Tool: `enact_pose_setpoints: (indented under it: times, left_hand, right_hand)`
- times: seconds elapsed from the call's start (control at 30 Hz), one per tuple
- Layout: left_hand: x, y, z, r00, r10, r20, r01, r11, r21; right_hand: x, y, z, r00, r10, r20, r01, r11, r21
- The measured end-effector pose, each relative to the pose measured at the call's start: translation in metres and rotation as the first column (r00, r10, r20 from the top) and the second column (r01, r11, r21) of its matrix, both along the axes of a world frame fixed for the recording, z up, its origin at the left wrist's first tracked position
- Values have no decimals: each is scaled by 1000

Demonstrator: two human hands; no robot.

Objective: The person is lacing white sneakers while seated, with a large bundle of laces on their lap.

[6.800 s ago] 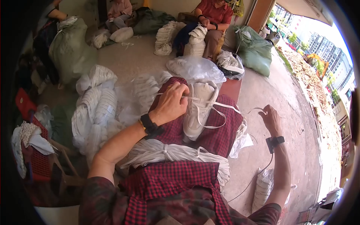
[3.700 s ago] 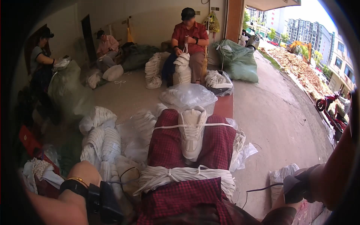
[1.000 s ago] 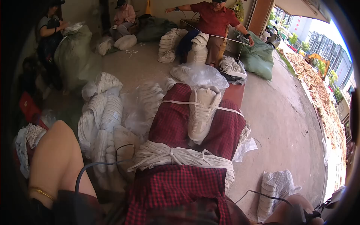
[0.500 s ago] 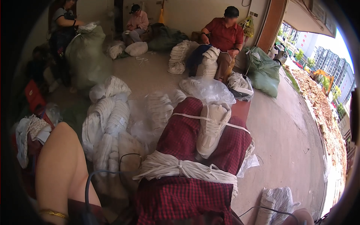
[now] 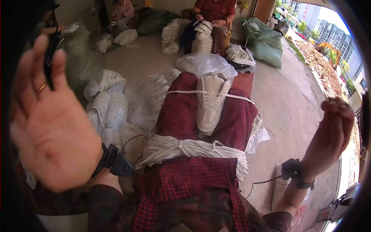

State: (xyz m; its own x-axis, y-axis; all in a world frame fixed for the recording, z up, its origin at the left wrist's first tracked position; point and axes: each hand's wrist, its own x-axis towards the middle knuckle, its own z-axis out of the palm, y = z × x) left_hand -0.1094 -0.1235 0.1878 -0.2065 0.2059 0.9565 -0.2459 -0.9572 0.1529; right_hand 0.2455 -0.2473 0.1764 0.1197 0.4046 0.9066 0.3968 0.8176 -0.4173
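Observation:
My left hand (image 5: 54,127) is raised at the left, palm showing and fingers spread, holding nothing. A ring sits on one finger. Off to the right, my right hand (image 5: 328,135) is held up side-on; its fingers are loosely bent, and nothing shows in them. Both hands are well apart from the off-white lace-up sneaker (image 5: 210,102), which stands toe toward me between my knees. A white shoelace (image 5: 239,96) passes under its crossed laces and stretches out over both thighs. Across my lap, on a red-and-black checked cloth (image 5: 189,174), lies a tied bundle of white laces (image 5: 193,149).
Stacked pale shoe uppers (image 5: 116,104) and clear plastic (image 5: 205,63) lie around my legs. A box of laces (image 5: 241,56) and a green sack (image 5: 262,42) stand ahead right. A seated person in red (image 5: 214,15) handles laces. A cable (image 5: 262,181) runs to my right wrist device.
Both my hands have come up into view, the left one open. My view has tipped downward, so the sneaker and lap appear higher. The person in red now holds a lace between raised hands.

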Motion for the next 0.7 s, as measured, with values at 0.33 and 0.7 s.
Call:
enact_pose_setpoints:
  times: [0.33,0.7]
  left_hand:
    - [91,152,-160,517,-90,-852,-209,951,-228]
    - [77,180,-176,295,411,-863,-166,911,377]
  right_hand:
    - [-11,173,-151,754,-98,649,460,784,-416]
    - [28,172,-146,456,-30,890,408,895,-179]
